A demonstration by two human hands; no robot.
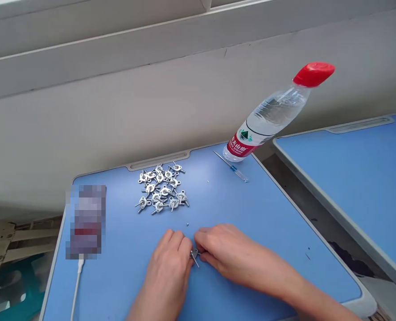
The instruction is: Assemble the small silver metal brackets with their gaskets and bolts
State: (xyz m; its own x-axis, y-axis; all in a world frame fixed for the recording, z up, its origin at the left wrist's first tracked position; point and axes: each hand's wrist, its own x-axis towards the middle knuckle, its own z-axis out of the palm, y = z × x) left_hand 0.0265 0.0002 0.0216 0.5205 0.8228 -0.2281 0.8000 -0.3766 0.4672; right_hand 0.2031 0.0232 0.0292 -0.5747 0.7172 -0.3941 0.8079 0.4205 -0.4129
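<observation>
Near the front of the blue desk (124,249), my left hand (171,263) and my right hand (228,252) meet around a small silver metal bracket with thin pins (194,254). Fingers of both hands are closed on it from either side, and they hide most of it. One pin sticks out toward me between the hands. Beyond my left hand lies a loose group of several similar metal brackets (159,178), each with pins. A tiny metal piece (187,224) rests on the desk just beyond my fingertips.
A water bottle (268,118) with a red cap stands at the back right. Beside it lies a thin screwdriver (233,168) with a clear handle. At the left, a pixelated phone-like object (87,223) has a white cable (76,285). Another blue desk (361,165) stands right, across a gap.
</observation>
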